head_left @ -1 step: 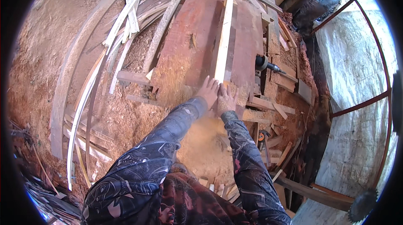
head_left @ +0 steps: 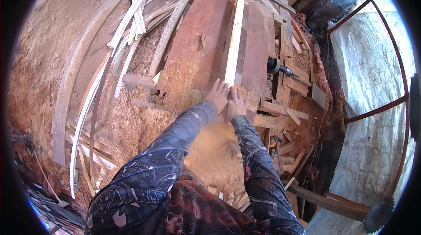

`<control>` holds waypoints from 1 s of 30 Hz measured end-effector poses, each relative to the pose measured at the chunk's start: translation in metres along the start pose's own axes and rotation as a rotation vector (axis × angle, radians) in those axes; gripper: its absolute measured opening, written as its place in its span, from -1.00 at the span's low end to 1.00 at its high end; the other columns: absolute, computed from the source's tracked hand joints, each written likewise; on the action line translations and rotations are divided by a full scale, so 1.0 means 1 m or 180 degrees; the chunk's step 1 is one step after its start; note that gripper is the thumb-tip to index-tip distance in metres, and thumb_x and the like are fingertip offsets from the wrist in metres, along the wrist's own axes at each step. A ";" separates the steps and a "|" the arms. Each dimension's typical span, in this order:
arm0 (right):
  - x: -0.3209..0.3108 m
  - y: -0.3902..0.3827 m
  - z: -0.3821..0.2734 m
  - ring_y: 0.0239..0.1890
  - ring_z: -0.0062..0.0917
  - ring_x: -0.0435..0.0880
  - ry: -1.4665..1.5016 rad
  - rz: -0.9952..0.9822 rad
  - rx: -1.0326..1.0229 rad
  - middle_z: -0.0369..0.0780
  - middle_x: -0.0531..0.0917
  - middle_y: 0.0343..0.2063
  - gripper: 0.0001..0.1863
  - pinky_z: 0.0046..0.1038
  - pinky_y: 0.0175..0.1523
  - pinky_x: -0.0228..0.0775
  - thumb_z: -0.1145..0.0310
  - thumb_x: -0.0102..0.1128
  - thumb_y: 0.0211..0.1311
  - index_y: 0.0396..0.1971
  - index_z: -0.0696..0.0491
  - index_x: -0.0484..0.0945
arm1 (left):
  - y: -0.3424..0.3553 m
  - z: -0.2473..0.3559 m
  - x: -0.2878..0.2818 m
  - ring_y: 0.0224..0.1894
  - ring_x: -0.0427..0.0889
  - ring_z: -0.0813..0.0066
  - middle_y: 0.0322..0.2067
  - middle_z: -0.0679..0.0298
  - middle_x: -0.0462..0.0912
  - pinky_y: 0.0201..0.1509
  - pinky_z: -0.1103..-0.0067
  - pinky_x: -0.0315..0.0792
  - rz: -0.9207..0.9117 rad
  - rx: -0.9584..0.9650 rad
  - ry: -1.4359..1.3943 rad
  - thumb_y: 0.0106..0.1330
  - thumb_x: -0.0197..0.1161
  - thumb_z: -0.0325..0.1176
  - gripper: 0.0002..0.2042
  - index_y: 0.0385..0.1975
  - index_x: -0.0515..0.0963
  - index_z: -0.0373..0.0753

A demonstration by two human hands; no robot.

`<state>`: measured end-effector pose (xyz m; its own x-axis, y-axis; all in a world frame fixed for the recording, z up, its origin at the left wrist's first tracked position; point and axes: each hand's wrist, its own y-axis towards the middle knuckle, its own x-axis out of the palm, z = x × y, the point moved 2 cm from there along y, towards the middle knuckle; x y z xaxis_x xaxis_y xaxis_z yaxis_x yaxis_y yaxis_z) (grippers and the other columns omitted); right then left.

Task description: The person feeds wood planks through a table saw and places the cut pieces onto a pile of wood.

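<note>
Lying lengthwise on the reddish table [head_left: 193, 46], a pale strip [head_left: 234, 42] meets, at its near end, the left hand [head_left: 217, 95], fingers extended, and the right hand [head_left: 237, 105], its grip unclear. Wood looks light, stiff, perhaps splintery; its long edges should give the best hold.

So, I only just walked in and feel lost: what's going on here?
A person's left hand and right hand are together at the near end of a pale wood strip. It lies on a reddish surface, pointing away from the person. Wood shavings are scattered around.
</note>
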<state>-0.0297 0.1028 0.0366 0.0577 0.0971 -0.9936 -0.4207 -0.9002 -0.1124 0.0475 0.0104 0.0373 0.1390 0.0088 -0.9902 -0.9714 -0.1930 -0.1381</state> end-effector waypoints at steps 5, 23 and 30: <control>-0.003 0.012 -0.001 0.51 -0.28 -0.05 -0.0194 0.0118 -0.0054 -0.13 0.13 0.43 -0.32 0.16 0.50 -0.54 0.09 0.48 -0.15 0.06 0.04 0.62 | 0.013 -0.007 0.007 0.48 -0.03 0.07 0.36 0.01 0.17 0.53 0.04 -0.30 0.0093 -0.0073 -0.0148 0.01 0.37 -0.15 -0.25 0.24 0.38 -0.37; -0.017 0.057 0.006 0.52 -0.20 -0.16 -0.0114 -0.0425 0.0079 -0.10 0.04 0.44 -0.13 0.16 0.49 -0.60 0.00 0.49 -0.19 0.20 0.07 0.49 | 0.052 -0.031 0.019 0.49 -0.01 0.05 0.40 0.04 0.19 0.51 -0.03 -0.33 0.0125 -0.0065 -0.0006 0.22 0.21 -0.17 -0.34 0.32 0.31 -0.32; -0.024 0.073 0.006 0.51 -0.22 -0.11 -0.0004 -0.0244 0.0131 -0.11 0.08 0.41 -0.06 0.18 0.49 -0.56 0.02 0.61 -0.32 0.18 0.10 0.50 | 0.060 -0.044 0.016 0.48 -0.05 0.10 0.37 0.09 0.18 0.52 0.01 -0.29 0.0208 -0.0123 -0.0214 0.18 0.25 -0.19 -0.38 0.27 0.38 -0.28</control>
<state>-0.0673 0.0374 0.0518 0.0900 0.1657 -0.9821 -0.4521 -0.8718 -0.1885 -0.0003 -0.0447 0.0139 0.0610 0.0604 -0.9963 -0.9697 -0.2331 -0.0735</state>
